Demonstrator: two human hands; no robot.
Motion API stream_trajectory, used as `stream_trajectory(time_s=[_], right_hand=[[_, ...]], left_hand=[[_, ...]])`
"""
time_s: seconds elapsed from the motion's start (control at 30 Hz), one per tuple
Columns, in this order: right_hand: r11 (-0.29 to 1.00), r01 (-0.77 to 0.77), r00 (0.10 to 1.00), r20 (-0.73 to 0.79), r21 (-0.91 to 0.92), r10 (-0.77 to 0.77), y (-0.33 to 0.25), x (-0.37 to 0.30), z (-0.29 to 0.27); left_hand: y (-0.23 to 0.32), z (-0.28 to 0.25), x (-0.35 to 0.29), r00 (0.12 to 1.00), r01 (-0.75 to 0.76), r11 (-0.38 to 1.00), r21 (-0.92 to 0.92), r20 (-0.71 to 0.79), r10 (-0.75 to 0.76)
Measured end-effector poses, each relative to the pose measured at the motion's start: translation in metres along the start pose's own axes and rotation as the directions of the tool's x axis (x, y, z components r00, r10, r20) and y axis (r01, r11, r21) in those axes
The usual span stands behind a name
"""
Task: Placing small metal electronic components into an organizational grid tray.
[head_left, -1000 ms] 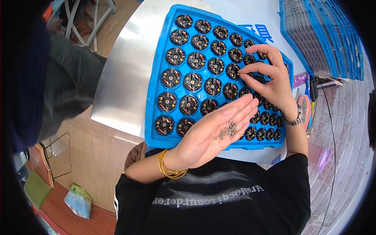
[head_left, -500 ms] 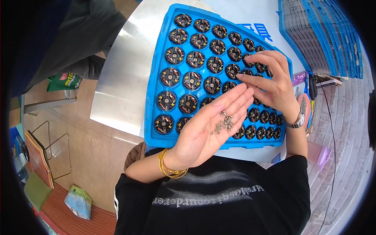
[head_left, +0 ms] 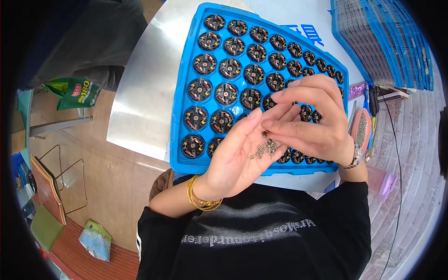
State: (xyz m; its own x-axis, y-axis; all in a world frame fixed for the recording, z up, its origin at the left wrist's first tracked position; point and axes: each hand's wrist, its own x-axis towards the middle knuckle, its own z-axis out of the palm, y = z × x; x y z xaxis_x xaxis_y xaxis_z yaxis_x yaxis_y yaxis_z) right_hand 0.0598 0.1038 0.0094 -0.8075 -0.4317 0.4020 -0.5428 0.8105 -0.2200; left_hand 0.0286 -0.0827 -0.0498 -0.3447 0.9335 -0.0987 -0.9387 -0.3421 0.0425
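My left hand [head_left: 238,156] is turned palm up and slightly cupped, holding a small heap of tiny silver metal parts [head_left: 267,148] that look like screws. Over that palm, my right hand [head_left: 315,123] reaches in from the right with curved fingers apart, one fingertip close beside the heap. No part shows clearly gripped in it. Beneath both hands lies a blue plastic tray [head_left: 176,126] with rows of round black components [head_left: 226,93], each carrying copper-coloured and yellow bits and a round centre. My hands cover some of the tray's right-hand middle.
Stacked blue trays [head_left: 382,44] stand at the far right. A pink dish [head_left: 367,122] of small metal parts sits right of the tray, near a dark cable [head_left: 396,140]. Metal sheeting [head_left: 142,88] covers the table's left side. A person's dark-clothed leg [head_left: 93,46] is at the far left.
My right hand has moved from above the tray's components down and toward me, onto the left palm. The left hand stays nearly in place with the metal parts.
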Motion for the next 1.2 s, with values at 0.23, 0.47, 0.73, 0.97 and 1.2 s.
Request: stream_trajectory(time_s=[0.23, 0.47, 0.73, 0.97, 1.2], right_hand=[[0.992, -0.108, 0.992, 0.074, 0.061, 0.104, -0.004, -0.005, -0.002], [0.899, -0.426, 0.904, 0.092, 0.098, 0.418, 0.001, -0.015, -0.009], [0.984, -0.153, 0.988, -0.006, -0.086, 0.153, 0.005, -0.027, -0.009], [0.989, -0.141, 0.989, 0.031, -0.052, 0.143, 0.005, -0.035, -0.015], [0.985, -0.157, 0.988, -0.008, -0.067, 0.157, -0.001, -0.033, -0.010]], left_hand=[[0.001, -0.002, 0.000, 0.996, 0.007, 0.998, 0.067, 0.090, -0.013], [0.000, -0.004, 0.001, 0.995, -0.036, 0.999, -0.013, 0.097, 0.037], [0.001, -0.004, -0.001, 0.996, -0.005, 0.999, -0.038, 0.086, 0.008], [0.000, 0.002, 0.001, 0.999, 0.029, 0.997, 0.071, 0.015, -0.030], [-0.001, 0.002, 0.000, 1.000, 0.016, 0.998, 0.063, 0.014, -0.017]])
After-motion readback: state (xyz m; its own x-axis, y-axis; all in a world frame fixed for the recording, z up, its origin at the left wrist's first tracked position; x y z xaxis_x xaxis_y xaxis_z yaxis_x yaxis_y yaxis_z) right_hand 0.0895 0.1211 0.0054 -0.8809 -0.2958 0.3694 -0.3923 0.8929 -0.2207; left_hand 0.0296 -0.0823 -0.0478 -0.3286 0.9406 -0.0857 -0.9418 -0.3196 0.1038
